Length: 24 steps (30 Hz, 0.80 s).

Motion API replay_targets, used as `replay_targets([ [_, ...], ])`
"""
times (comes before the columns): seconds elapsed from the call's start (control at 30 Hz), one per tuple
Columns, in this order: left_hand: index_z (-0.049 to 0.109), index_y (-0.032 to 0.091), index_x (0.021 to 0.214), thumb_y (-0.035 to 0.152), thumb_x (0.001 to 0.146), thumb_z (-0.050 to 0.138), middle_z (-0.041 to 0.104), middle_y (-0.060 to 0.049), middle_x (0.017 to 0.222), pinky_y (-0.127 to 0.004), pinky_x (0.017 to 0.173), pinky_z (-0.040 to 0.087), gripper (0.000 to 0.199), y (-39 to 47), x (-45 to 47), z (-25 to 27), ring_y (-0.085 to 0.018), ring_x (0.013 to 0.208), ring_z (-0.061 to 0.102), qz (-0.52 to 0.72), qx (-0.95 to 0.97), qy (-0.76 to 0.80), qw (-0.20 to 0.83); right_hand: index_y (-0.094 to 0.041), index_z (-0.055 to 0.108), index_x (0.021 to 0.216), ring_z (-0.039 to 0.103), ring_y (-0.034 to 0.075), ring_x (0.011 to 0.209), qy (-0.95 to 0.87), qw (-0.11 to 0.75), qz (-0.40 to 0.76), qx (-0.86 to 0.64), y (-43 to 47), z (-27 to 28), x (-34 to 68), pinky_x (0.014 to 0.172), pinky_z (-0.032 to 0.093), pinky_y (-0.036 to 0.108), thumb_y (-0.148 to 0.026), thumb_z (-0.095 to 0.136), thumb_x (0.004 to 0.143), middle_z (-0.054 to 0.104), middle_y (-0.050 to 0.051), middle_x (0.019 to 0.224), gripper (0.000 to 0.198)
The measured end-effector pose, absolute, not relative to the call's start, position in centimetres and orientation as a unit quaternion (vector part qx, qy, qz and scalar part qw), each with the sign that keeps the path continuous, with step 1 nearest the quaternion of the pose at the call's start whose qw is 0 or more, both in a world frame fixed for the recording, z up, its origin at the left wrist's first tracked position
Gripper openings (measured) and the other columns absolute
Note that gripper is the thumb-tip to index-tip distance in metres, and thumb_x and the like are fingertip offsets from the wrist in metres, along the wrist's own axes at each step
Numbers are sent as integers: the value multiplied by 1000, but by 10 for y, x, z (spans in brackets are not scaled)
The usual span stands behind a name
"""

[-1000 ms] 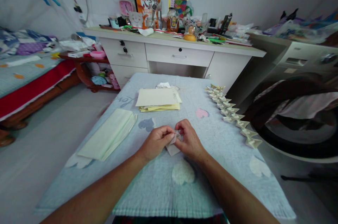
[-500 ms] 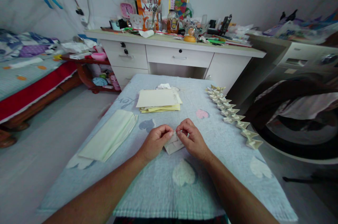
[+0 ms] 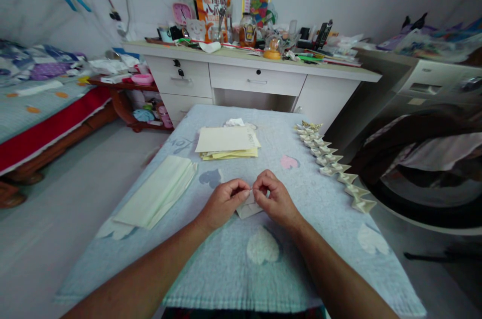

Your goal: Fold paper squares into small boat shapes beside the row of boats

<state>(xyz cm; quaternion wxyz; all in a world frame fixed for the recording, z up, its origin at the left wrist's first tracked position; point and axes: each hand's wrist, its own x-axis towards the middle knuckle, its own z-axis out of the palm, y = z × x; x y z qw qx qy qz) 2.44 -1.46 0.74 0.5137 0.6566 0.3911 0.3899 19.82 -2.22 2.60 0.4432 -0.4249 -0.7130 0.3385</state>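
A small folded piece of pale paper [image 3: 248,208] is pinched between my two hands above the cloth-covered table. My left hand [image 3: 226,199] grips its upper edge with thumb and forefinger, and my right hand [image 3: 274,195] does likewise close beside it. The fingers cover part of the paper, so its full shape is hidden. Beyond the hands lies a stack of cream and yellow paper sheets [image 3: 226,139]. To the left is a pile of folded pale green paper [image 3: 154,192]. Along the right edge runs a row of folded paper boats [image 3: 328,159].
A light blue patterned cloth [image 3: 211,269] covers the table. Behind it stands a white desk [image 3: 241,78] crowded with jars, a snack bag [image 3: 211,5] and a pink clock [image 3: 182,13]. A washing machine [image 3: 433,83] is on the right, a bed [image 3: 48,108] on the left.
My hands have shifted very slightly, still pinching the folded paper, whose top now shows less between the fingers. The piles and the row of boats stay put.
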Motion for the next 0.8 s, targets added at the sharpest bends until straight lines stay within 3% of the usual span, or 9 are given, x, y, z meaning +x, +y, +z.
replay_targets([
  [0.53,61,15,77,31,82,61,61,0,73,-22,65,44,17,-16,24,15,-13,70,57,412,656,426,468,-19,58,77,49,15,76,-727,436,320,-424,-25,29,196,68,39,27,-22,60,81,49,1,79,6],
  [0.8,54,17,101,25,79,65,67,-1,84,-23,69,46,26,-15,25,10,-13,76,62,417,609,395,547,-19,55,83,47,14,75,-694,455,358,-428,-24,23,196,67,39,26,-28,58,85,48,0,80,9],
])
